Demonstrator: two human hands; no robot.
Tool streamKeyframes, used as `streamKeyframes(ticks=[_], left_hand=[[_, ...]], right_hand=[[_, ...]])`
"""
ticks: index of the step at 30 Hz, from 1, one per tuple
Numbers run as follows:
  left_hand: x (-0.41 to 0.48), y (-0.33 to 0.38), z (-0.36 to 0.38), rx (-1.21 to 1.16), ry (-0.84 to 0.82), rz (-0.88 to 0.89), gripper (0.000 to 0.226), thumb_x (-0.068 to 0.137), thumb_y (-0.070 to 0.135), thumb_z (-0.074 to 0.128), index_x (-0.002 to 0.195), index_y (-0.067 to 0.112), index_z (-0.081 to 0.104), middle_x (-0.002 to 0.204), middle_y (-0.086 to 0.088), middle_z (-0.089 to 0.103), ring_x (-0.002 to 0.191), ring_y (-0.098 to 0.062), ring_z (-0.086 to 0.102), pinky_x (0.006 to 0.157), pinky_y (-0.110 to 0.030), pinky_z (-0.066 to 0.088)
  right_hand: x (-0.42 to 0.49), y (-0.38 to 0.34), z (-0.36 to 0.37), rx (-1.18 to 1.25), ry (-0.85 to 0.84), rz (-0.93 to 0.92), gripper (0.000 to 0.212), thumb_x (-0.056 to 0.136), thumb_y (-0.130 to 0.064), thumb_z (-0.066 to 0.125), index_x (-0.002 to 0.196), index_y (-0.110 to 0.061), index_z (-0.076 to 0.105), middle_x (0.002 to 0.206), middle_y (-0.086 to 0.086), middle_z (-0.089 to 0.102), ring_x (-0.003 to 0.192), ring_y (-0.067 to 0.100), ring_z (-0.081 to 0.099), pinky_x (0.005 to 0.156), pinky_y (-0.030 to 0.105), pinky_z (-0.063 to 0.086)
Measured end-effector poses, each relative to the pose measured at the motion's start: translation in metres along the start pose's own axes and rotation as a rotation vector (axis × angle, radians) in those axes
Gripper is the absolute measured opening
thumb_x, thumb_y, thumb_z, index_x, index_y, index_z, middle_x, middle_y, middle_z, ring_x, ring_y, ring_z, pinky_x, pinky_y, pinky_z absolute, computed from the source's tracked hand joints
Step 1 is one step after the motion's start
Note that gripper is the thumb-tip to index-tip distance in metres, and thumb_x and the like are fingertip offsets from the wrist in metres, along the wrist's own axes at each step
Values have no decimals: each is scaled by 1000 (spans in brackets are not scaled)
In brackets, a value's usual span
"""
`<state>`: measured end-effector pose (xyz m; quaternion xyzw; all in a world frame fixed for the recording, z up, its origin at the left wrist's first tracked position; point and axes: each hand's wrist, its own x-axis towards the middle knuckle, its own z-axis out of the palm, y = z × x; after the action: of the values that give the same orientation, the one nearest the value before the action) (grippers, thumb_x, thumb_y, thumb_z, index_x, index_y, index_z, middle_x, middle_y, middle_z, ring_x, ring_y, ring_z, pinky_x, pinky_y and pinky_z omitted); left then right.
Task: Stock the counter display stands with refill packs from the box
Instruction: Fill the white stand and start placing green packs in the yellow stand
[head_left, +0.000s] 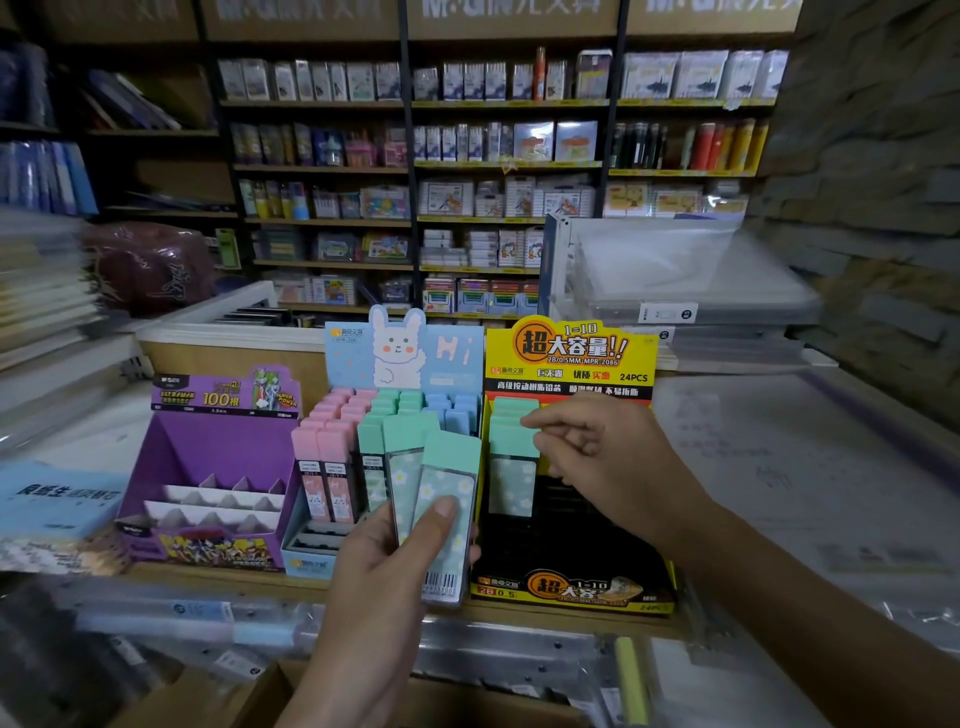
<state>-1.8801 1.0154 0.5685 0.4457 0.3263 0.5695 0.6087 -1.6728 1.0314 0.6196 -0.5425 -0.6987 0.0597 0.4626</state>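
Two packs (441, 499), mint green with a flower print, stand fanned in the left hand (379, 577), just in front of the blue stand (405, 353) and the yellow stand (571, 592). Left grip: the thumb lies flat on the front pack and the fingers curl behind, so both packs are held.

The right hand (597, 457) is over the yellow stand's left column. Its grip is nearly closed, with thumb and forefinger pinching the cap edge of a slotted pack (511, 467). More mint caps sit stepped behind it. The black slots to its right show no packs.

The blue stand carries pink, mint and blue rows. The purple stand (208, 457), far left, shows bare dividers. All three stands rest on the worktop (234, 574). A cardboard box (415, 696) edge shows below, blurred.

Probable faults:
- The slotted pack may seat crooked if pushed by one cap corner only.
- The fanned packs may slide apart, since only one thumb restrains them.
- The light card stand may tip or shift under downward force.
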Motion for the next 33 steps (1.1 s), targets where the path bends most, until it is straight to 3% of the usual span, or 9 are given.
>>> streamKeyframes(ticks=[3, 7, 11, 15, 23, 26, 29, 33], left_hand=[[0, 1, 1, -1, -7, 13, 21, 78, 26, 70, 97, 24, 81, 87, -10, 78, 71, -21, 72, 61, -27, 58], [-2, 1, 3, -3, -23, 25, 22, 77, 27, 71, 97, 23, 81, 88, -11, 77, 72, -22, 72, 59, -25, 56], [-2, -3, 7, 11, -32, 31, 24, 75, 29, 73, 98, 25, 81, 90, -11, 78, 75, -21, 73, 66, -28, 60], [-2, -8, 11, 50, -46, 46, 24, 77, 31, 74, 100, 25, 80, 93, -11, 78, 79, -23, 74, 77, -39, 63], [-3, -10, 13, 99, -93, 81, 27, 81, 38, 79, 104, 25, 78, 99, -9, 78, 85, -23, 75, 77, -39, 62], [-3, -8, 8, 63, -37, 75, 29, 78, 47, 72, 99, 28, 79, 100, -5, 79, 89, -19, 76, 70, -31, 58], [0, -5, -3, 30, 31, 71, 23, 82, 43, 66, 90, 27, 80, 90, -5, 78, 79, -18, 75, 67, -30, 59], [1, -5, -15, 124, 85, 104, 25, 85, 46, 63, 90, 28, 79, 86, -7, 76, 86, -24, 72, 83, -46, 55]], right_hand=[[2, 0, -4, 108, 77, 47, 18, 90, -9, 70, 102, -21, 74, 70, -4, 70, 55, 7, 68, 54, 21, 55], [4, -2, -9, 323, 29, 75, 10, 91, -5, 68, 90, -15, 72, 72, 4, 72, 51, 19, 67, 43, 25, 49], [3, -5, -10, 497, -108, 93, 10, 96, -15, 64, 95, -11, 73, 80, 11, 74, 53, 29, 66, 42, 30, 48], [0, -6, -7, 572, -290, 125, 21, 94, -23, 66, 106, -7, 70, 85, 14, 74, 58, 29, 68, 44, 29, 49], [0, -6, -7, 582, -359, 170, 15, 90, -9, 70, 100, -3, 60, 78, 22, 72, 55, 27, 68, 43, 27, 49], [1, -7, -9, 613, -251, 157, 14, 91, -5, 68, 100, -3, 59, 76, 23, 70, 52, 27, 66, 41, 28, 48], [4, -6, -12, 593, -65, 128, 13, 91, -4, 67, 102, -4, 60, 73, 24, 67, 49, 25, 62, 41, 30, 46], [4, -6, -13, 486, 76, 65, 11, 93, -6, 66, 102, -9, 62, 61, 13, 64, 44, 15, 58, 41, 27, 46]])
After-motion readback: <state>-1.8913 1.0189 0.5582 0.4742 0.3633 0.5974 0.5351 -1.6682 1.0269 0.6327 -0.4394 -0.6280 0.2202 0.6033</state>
